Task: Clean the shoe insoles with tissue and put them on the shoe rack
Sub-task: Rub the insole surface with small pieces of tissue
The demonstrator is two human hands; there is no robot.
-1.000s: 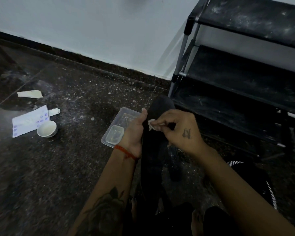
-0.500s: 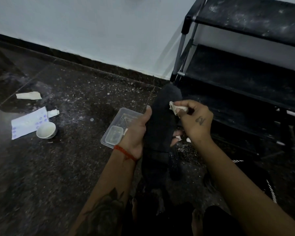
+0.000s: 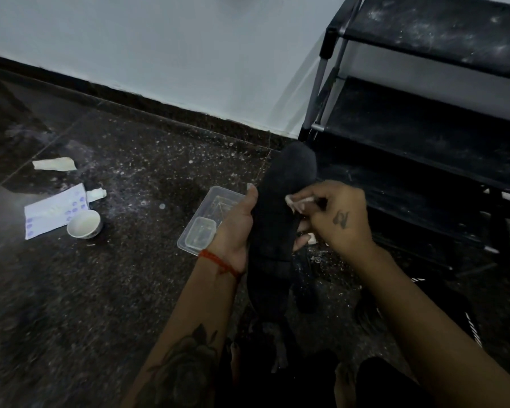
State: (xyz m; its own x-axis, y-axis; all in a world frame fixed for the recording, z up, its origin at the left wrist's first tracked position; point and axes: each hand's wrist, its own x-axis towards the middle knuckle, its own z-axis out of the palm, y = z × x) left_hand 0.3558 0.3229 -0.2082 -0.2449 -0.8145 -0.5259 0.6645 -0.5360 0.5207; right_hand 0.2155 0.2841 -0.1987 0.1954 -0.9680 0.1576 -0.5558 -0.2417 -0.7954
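A black shoe insole stands upright in the middle of the view, toe end up. My left hand grips it from the left, thumb along its edge and fingertips showing on the far side. My right hand pinches a small wad of white tissue against the insole's right edge. The black shoe rack with dusty shelves stands just right of the insole. A second dark insole lies on the floor below my hands.
A clear plastic box with a smaller box inside sits on the dark speckled floor left of my left hand. Farther left are a white bowl, a printed sheet and a paper scrap. The white wall runs behind.
My right hand with the tissue went up to the insole's toe and has come back down to its middle. The insole sits a little higher and nearer the rack.
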